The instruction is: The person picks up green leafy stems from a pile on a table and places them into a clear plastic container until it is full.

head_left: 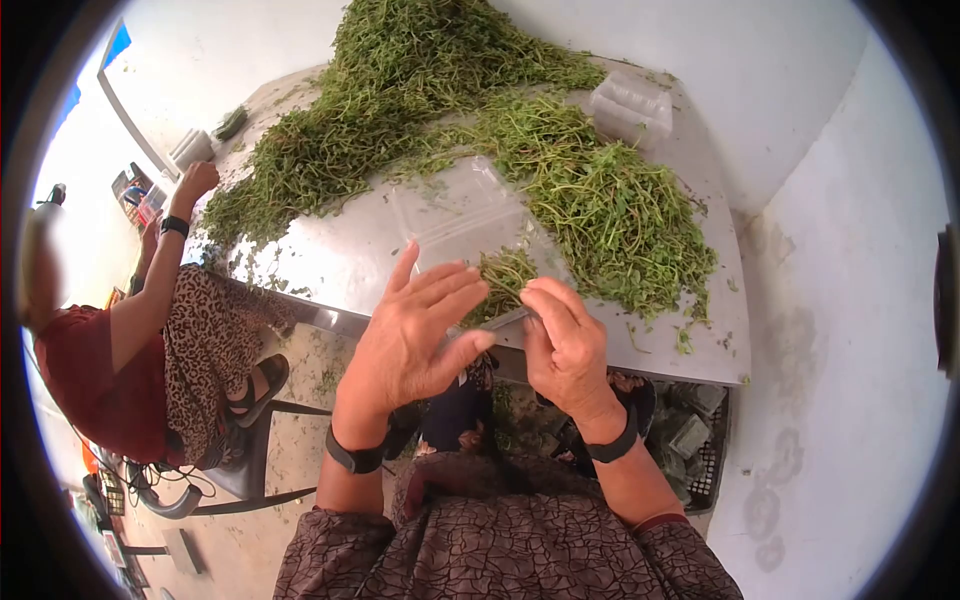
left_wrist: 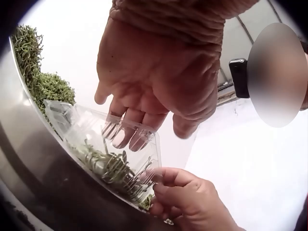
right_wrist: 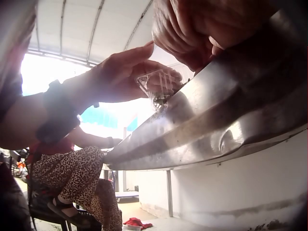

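Observation:
A clear plastic clamshell box (left_wrist: 91, 127) stands with its lid raised at the near edge of the metal table, green leafy stems (head_left: 507, 275) inside it. My left hand (head_left: 415, 325) is over the box's left side, fingers extended and thumb spread. In the left wrist view its fingertips overlap the clear plastic, palm facing the camera. My right hand (head_left: 568, 345) has its fingers curled at the box's right end, and it grips the plastic edge beside the stems. The right wrist view shows the box (right_wrist: 156, 86) beyond that hand, partly hidden.
A large heap of greens (head_left: 400, 90) covers the table's back, and a smaller pile (head_left: 620, 220) lies to the right. Stacked clear boxes (head_left: 632, 108) stand at the back right. Another person (head_left: 120, 330) sits at the left. Below the table is a black crate (head_left: 708, 455).

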A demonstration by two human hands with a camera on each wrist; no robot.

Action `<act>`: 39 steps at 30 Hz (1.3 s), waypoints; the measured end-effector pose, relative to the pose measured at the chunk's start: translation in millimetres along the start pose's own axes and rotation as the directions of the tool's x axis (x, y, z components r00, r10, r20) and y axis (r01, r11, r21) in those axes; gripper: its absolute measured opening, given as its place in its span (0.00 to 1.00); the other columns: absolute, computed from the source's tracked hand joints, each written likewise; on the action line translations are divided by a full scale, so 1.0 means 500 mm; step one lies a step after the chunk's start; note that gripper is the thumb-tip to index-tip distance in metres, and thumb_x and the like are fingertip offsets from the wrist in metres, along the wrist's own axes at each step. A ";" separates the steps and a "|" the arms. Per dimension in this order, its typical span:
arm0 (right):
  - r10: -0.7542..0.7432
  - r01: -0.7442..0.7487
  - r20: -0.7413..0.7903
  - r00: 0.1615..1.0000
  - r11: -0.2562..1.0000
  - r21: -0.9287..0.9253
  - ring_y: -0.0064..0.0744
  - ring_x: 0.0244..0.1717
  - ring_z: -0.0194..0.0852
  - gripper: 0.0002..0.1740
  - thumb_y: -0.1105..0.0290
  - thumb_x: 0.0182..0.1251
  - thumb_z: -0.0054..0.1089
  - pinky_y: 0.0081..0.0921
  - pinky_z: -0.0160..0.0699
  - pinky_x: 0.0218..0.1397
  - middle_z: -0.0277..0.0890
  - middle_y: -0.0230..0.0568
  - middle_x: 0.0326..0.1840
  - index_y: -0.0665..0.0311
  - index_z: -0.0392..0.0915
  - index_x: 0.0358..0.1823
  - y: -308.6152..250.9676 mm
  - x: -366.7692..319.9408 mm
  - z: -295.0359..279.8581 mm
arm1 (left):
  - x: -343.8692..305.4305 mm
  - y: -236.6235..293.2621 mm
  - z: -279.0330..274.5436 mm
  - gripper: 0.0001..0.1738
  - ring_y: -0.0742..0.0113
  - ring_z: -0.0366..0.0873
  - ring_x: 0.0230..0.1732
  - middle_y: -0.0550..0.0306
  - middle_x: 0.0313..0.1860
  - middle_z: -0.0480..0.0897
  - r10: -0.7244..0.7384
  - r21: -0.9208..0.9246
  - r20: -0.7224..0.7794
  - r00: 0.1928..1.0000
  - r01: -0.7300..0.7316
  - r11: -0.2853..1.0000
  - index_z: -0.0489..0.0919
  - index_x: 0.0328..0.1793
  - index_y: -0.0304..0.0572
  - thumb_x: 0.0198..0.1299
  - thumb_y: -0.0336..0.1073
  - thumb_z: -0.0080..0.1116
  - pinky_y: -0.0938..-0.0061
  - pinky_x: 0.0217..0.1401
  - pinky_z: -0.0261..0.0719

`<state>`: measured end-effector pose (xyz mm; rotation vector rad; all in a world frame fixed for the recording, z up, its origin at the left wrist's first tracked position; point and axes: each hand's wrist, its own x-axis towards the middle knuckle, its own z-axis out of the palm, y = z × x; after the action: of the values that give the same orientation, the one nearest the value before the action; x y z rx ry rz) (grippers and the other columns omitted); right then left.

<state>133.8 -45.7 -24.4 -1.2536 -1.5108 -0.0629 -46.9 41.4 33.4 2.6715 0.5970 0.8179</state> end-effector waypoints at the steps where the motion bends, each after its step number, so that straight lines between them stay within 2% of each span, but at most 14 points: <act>1: 0.001 -0.001 0.001 1.000 1.000 0.003 0.48 0.35 0.83 0.19 0.89 0.53 0.59 0.35 0.83 0.37 0.78 0.49 0.52 0.71 0.77 0.49 0.000 0.000 0.001 | -0.008 0.000 0.001 0.26 0.47 0.76 0.66 0.44 0.57 0.83 -0.003 0.001 0.001 1.000 0.003 1.000 0.83 0.56 0.36 0.67 0.52 0.55 0.44 0.82 0.45; 4: -0.005 0.005 -0.008 1.000 1.000 0.003 0.48 0.34 0.83 0.19 0.88 0.54 0.59 0.34 0.82 0.36 0.78 0.49 0.52 0.71 0.76 0.49 -0.001 0.000 0.004 | -0.022 -0.005 0.011 0.19 0.50 0.78 0.63 0.49 0.50 0.86 -0.046 -0.008 0.056 0.997 0.046 0.999 0.86 0.46 0.38 0.60 0.47 0.64 0.45 0.82 0.46; 6: -0.024 0.023 -0.023 0.999 1.000 -0.017 0.48 0.34 0.83 0.19 0.88 0.54 0.59 0.34 0.82 0.36 0.79 0.49 0.51 0.71 0.77 0.49 -0.002 0.002 0.004 | -0.017 -0.007 0.018 0.13 0.55 0.80 0.57 0.54 0.40 0.86 0.010 0.037 0.025 1.000 -0.011 0.999 0.84 0.36 0.40 0.57 0.42 0.68 0.41 0.80 0.50; 9: -0.025 0.024 -0.016 1.000 0.999 -0.040 0.48 0.34 0.83 0.19 0.88 0.54 0.59 0.34 0.82 0.36 0.79 0.49 0.51 0.71 0.77 0.49 -0.001 0.002 0.002 | -0.011 -0.013 0.022 0.13 0.56 0.81 0.55 0.56 0.36 0.85 0.019 0.049 0.035 0.999 -0.021 0.999 0.83 0.32 0.40 0.57 0.42 0.68 0.41 0.79 0.50; 13: -0.024 0.024 -0.011 1.000 0.999 -0.041 0.48 0.35 0.83 0.19 0.88 0.54 0.59 0.35 0.82 0.36 0.79 0.48 0.51 0.71 0.77 0.49 -0.002 0.001 0.001 | -0.016 -0.008 0.009 0.13 0.54 0.80 0.57 0.53 0.42 0.85 0.028 0.029 0.042 0.999 -0.029 0.999 0.83 0.35 0.40 0.55 0.42 0.69 0.41 0.79 0.51; 15: -0.027 0.027 -0.022 0.999 0.999 -0.019 0.49 0.35 0.83 0.19 0.88 0.54 0.60 0.34 0.82 0.36 0.78 0.48 0.51 0.71 0.77 0.49 0.000 0.002 0.003 | -0.023 -0.007 0.002 0.15 0.51 0.78 0.61 0.51 0.49 0.85 0.055 0.053 -0.146 0.988 -0.048 0.997 0.84 0.40 0.39 0.54 0.42 0.70 0.42 0.79 0.53; 18: -0.012 0.012 -0.014 1.000 1.000 -0.026 0.49 0.35 0.83 0.19 0.88 0.54 0.60 0.35 0.82 0.36 0.78 0.48 0.51 0.71 0.77 0.49 -0.002 0.001 0.004 | -0.041 -0.021 -0.005 0.21 0.48 0.76 0.65 0.50 0.56 0.84 0.014 0.042 -0.161 0.987 -0.007 0.999 0.85 0.46 0.39 0.58 0.50 0.66 0.45 0.80 0.53; 22: -0.004 0.004 -0.002 1.000 0.999 -0.040 0.50 0.36 0.83 0.19 0.88 0.53 0.61 0.35 0.82 0.37 0.78 0.48 0.51 0.71 0.77 0.49 -0.003 0.000 0.004 | -0.047 -0.030 0.003 0.24 0.49 0.76 0.65 0.50 0.55 0.84 -0.004 0.028 -0.085 0.996 0.006 1.000 0.85 0.46 0.39 0.58 0.53 0.65 0.45 0.79 0.56; 24: -0.037 0.036 -0.018 0.999 0.998 -0.047 0.50 0.37 0.83 0.19 0.88 0.53 0.61 0.36 0.82 0.37 0.78 0.48 0.51 0.71 0.77 0.49 -0.001 0.001 0.004 | -0.037 -0.023 -0.003 0.23 0.48 0.76 0.63 0.51 0.50 0.84 0.057 0.087 -0.083 0.995 -0.049 0.995 0.84 0.43 0.38 0.53 0.51 0.70 0.44 0.77 0.58; 28: -0.040 0.039 -0.013 0.999 0.997 -0.061 0.49 0.37 0.83 0.19 0.87 0.54 0.61 0.36 0.82 0.38 0.78 0.48 0.52 0.71 0.77 0.49 -0.003 0.002 0.003 | -0.012 -0.008 0.001 0.23 0.50 0.77 0.60 0.52 0.46 0.85 0.101 0.096 -0.105 0.989 -0.091 0.991 0.84 0.42 0.38 0.53 0.52 0.70 0.43 0.77 0.56; 30: -0.023 0.022 -0.007 1.000 0.997 -0.071 0.49 0.37 0.83 0.19 0.87 0.54 0.61 0.36 0.82 0.38 0.78 0.48 0.52 0.71 0.77 0.49 -0.004 0.001 0.002 | -0.006 -0.004 0.010 0.22 0.53 0.78 0.57 0.53 0.44 0.85 0.106 0.109 0.012 0.994 -0.107 0.988 0.84 0.41 0.39 0.54 0.51 0.69 0.42 0.78 0.54; 35: -0.023 0.022 -0.004 1.000 0.997 -0.079 0.48 0.36 0.83 0.19 0.87 0.54 0.61 0.35 0.82 0.38 0.79 0.48 0.52 0.71 0.77 0.49 -0.002 -0.002 0.002 | -0.006 -0.017 0.024 0.21 0.54 0.78 0.57 0.55 0.43 0.85 0.068 0.078 0.050 0.996 -0.072 0.994 0.85 0.41 0.40 0.55 0.51 0.68 0.42 0.78 0.53; 37: -0.023 0.023 0.000 1.000 0.997 -0.074 0.47 0.36 0.83 0.18 0.87 0.54 0.61 0.35 0.83 0.38 0.79 0.48 0.52 0.71 0.77 0.49 -0.005 0.002 0.001 | -0.009 -0.020 0.021 0.21 0.54 0.78 0.58 0.54 0.44 0.84 0.057 0.060 0.047 0.997 -0.059 0.996 0.84 0.41 0.40 0.54 0.51 0.69 0.42 0.78 0.54; 39: -0.006 0.006 -0.001 1.000 0.998 -0.056 0.47 0.35 0.83 0.17 0.87 0.55 0.61 0.35 0.83 0.37 0.79 0.48 0.51 0.70 0.77 0.48 -0.007 0.003 0.000 | -0.018 -0.022 0.020 0.21 0.50 0.77 0.59 0.51 0.49 0.83 0.063 -0.017 -0.098 0.993 -0.065 0.998 0.84 0.42 0.39 0.54 0.50 0.69 0.43 0.77 0.57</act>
<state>131.6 -46.4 -21.5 -1.2933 -1.5210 -0.1108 -50.9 45.2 17.0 2.6568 0.5255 0.9714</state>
